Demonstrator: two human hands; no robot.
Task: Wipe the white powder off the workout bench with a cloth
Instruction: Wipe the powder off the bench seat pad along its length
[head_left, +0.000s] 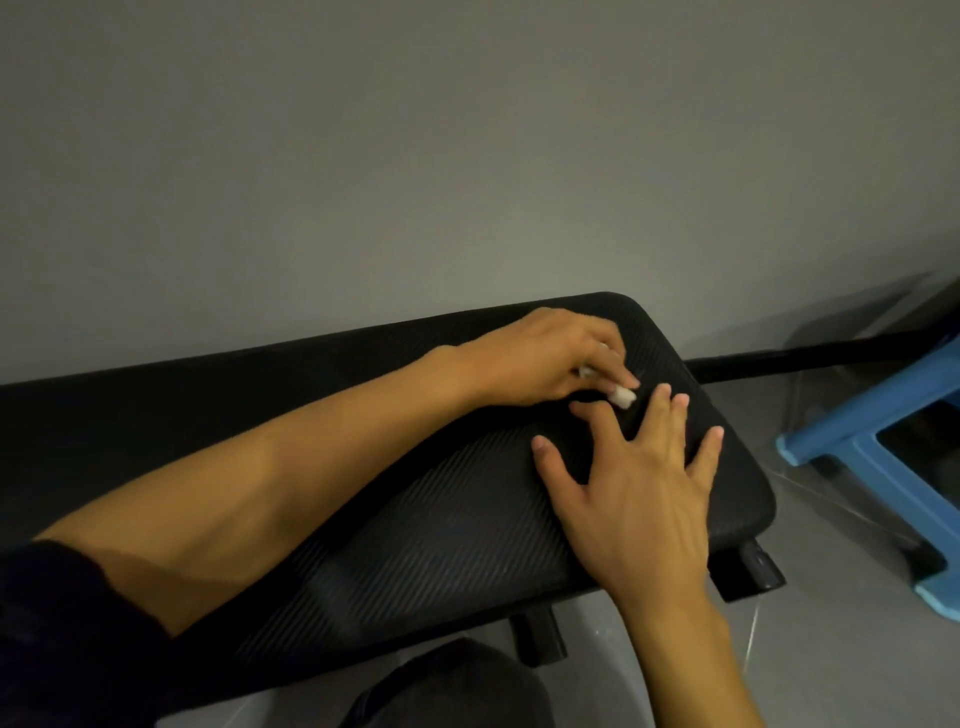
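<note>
Pinched in the curled fingertips of my left hand (545, 358), a small white cloth (622, 396) sits pressed against the black bench (415, 519) near its right end. My right hand (641, 493) lies flat just beside the cloth, fingers spread and straight on the same surface. A blue stool (878, 436) stands to the right.

Cloth (623, 396) mostly under left hand (540, 358)

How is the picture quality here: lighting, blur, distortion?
Head view: dim, flat light, no glare; the black bench loses its texture in the darker part; the wide angle bows its edges; the left hand and white cloth look slightly soft, the right hand sharper.
</note>
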